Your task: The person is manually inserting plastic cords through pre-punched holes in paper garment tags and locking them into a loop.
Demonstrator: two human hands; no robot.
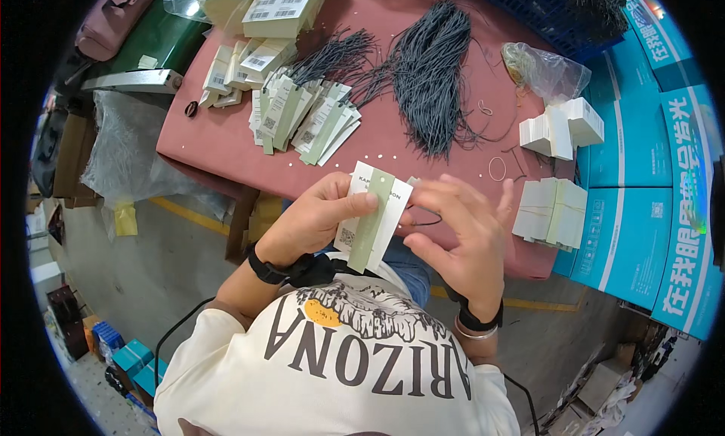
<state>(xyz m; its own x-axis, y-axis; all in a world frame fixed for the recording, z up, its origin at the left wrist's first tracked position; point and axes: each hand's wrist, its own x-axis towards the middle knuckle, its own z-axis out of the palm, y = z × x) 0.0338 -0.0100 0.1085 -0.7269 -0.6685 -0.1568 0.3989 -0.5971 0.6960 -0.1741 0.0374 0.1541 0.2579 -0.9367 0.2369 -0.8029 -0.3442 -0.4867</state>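
Note:
My left hand (308,218) pinches a white paper hang tag (391,221) together with a narrow pale green tag strip (367,226). The strip lies slanted over the white tag, its punched hole near the top. Both bear print, and the white one carries a square code. Close by on the right is my right hand (461,232), blurred, its thumb and fingers spread. A thin dark cord (429,218) curves beside its fingers; whether they grip it is unclear. Beyond my hands, finished-looking strung tags (325,124) lie fanned on the pink-covered table (226,144).
A large bundle of dark cords (433,79) spreads across the table. Stacked labels (283,11) stand at the back left. Banded tag stacks (550,212) and white card stacks (561,127) sit at the right, beside teal cartons (628,232). A blue crate (544,17) is at the back.

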